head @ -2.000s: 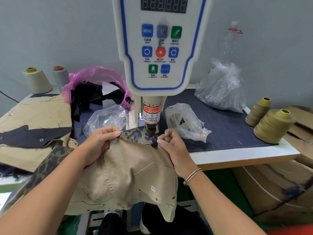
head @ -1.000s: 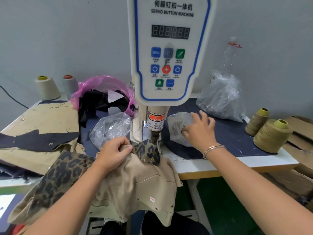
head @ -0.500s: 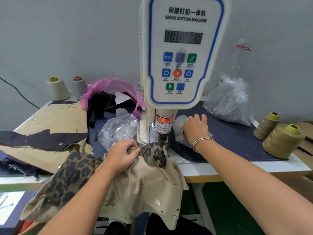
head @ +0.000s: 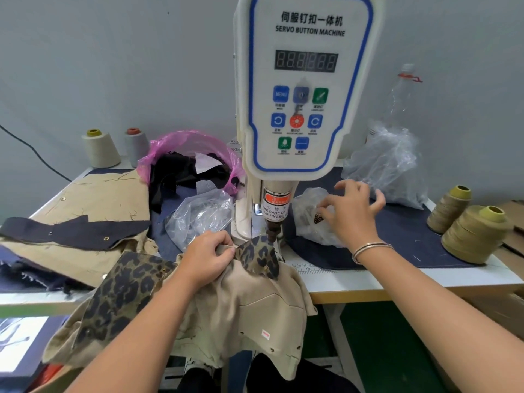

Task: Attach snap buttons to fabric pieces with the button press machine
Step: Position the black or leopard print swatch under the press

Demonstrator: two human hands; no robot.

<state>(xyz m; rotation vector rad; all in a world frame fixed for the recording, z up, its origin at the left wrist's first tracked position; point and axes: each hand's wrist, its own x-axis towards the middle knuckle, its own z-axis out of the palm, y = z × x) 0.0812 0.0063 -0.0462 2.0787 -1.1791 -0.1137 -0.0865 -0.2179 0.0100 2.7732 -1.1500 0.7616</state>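
Note:
The white servo button machine (head: 306, 89) stands at the table's middle, its press head (head: 274, 226) just above a leopard-print flap (head: 259, 258) of a beige garment (head: 241, 310). A metal snap shows on the flap. My left hand (head: 208, 258) pinches the garment's edge just left of the flap. My right hand (head: 350, 215) hovers with spread fingers over a small clear bag of buttons (head: 309, 215) right of the press head; I cannot tell whether its fingertips touch the bag.
A crumpled clear bag (head: 198, 215) and a pink bag of dark scraps (head: 190, 165) lie left of the machine. Beige and navy fabric pieces (head: 76, 219) are stacked at far left. Thread cones (head: 476, 234) stand at right, a large clear bag (head: 388, 165) behind.
My right hand let go of the garment, reached right to the button bag, and now lifts with fingers spread. My left hand kept its pinch on the garment.

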